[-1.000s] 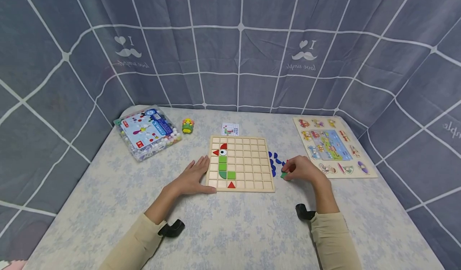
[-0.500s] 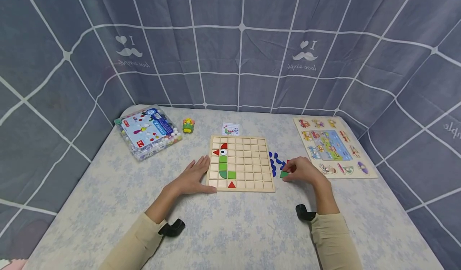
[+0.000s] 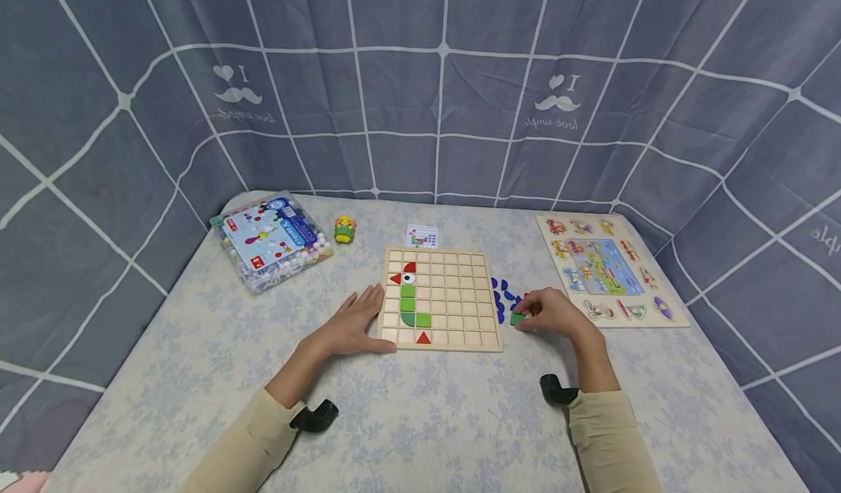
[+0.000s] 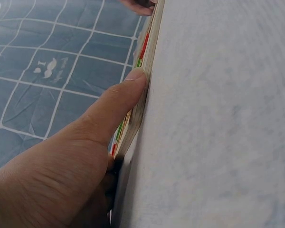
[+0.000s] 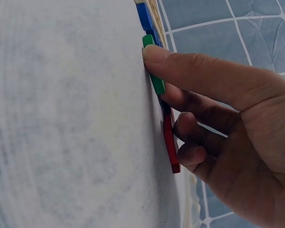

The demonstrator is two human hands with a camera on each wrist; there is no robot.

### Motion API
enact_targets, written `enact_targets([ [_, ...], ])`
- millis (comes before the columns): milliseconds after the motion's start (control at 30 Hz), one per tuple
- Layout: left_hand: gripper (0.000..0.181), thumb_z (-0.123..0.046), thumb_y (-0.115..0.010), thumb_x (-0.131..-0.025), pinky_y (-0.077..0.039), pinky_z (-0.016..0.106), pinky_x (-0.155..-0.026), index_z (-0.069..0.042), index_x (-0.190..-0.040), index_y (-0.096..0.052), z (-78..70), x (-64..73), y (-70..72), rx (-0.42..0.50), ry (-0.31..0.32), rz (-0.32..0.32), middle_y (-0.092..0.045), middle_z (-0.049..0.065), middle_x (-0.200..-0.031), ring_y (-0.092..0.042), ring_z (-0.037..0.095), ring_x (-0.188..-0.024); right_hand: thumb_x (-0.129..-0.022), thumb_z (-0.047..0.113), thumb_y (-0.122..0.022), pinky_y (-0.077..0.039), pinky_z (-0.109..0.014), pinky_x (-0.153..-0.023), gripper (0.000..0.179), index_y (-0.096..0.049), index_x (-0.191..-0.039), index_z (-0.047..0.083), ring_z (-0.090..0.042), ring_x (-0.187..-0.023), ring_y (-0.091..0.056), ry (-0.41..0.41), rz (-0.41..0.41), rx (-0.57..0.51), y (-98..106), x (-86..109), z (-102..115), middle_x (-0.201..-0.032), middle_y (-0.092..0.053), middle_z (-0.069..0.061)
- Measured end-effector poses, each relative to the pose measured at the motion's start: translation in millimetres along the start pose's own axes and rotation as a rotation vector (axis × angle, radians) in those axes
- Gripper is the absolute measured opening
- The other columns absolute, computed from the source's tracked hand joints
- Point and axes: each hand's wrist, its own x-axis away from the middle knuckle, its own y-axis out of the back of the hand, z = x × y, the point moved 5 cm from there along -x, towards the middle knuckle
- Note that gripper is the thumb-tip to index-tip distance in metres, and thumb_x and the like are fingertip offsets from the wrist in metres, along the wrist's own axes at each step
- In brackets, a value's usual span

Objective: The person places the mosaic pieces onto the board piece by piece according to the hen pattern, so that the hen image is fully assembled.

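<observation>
Clock centred on the wooden grid board (image 3: 460,296), 12 = far side. Left hand (image 3: 355,326) at 8–9, fingers extended and relaxed against the board's side, thumb touching near edge. Right hand (image 3: 553,312) at 3–4, thumb and finger pinching a green piece (image 3: 517,319), low, just off the board. I see blue pieces (image 3: 497,307) along the 3 o'clock edge, red piece (image 5: 170,142) beside the curled fingers, picture card (image 3: 421,236) near 12
</observation>
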Motion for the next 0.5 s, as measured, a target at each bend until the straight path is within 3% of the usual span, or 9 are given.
enact_targets([
  [500, 0.117, -0.060, -0.072, -0.078, -0.003, 0.053, -0.123, -0.001, -0.156, -0.009, 3.7, -3.1, -1.4, -0.013, 0.001, -0.002, -0.004, 0.015, -0.165, -0.002, 0.030, -0.153, -0.079, 0.012, -0.079, -0.042, -0.024, -0.057, 0.020, -0.076, -0.096, 0.003, -0.012, -0.065, -0.048, 0.019, -0.013, 0.010, 0.6, 0.2, 0.3, -0.075, -0.060, -0.002],
])
